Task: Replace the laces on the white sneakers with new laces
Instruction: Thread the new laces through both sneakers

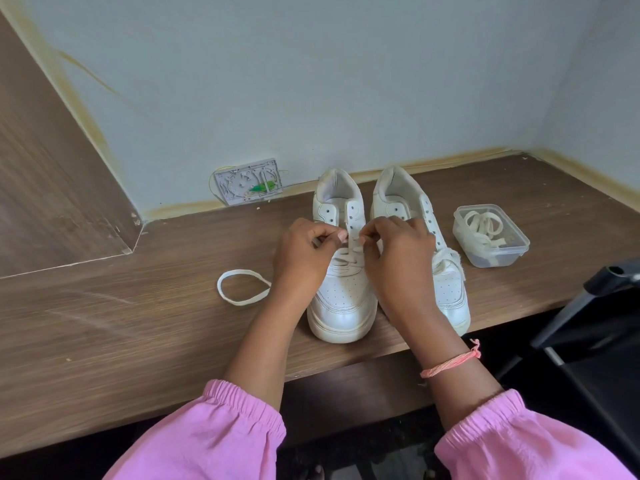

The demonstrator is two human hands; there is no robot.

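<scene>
Left of the left sneaker [341,271], a loose lace [242,286] lies looped on the desk [138,323]. Over that sneaker's eyelets, the left hand [304,259] and right hand [398,258] each keep a pinching grip on the threaded lace [350,252], apparently to feed it through. Right of it stand the second sneaker [446,282] and a lace-filled tub [490,235].

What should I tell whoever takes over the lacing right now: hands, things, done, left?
Left hand: pinches a lace end over the left sneaker.
Right hand: pinches the other lace end, same sneaker.
Things: both sneakers stand side by side on the desk, toes toward the person. Right sneaker has lace only near the toe. A loose lace lies left of the sneakers; the tub at right holds more laces.
Done: lowest rows of the left sneaker are laced.
Left: its upper eyelets, still empty, then the right sneaker.
</scene>
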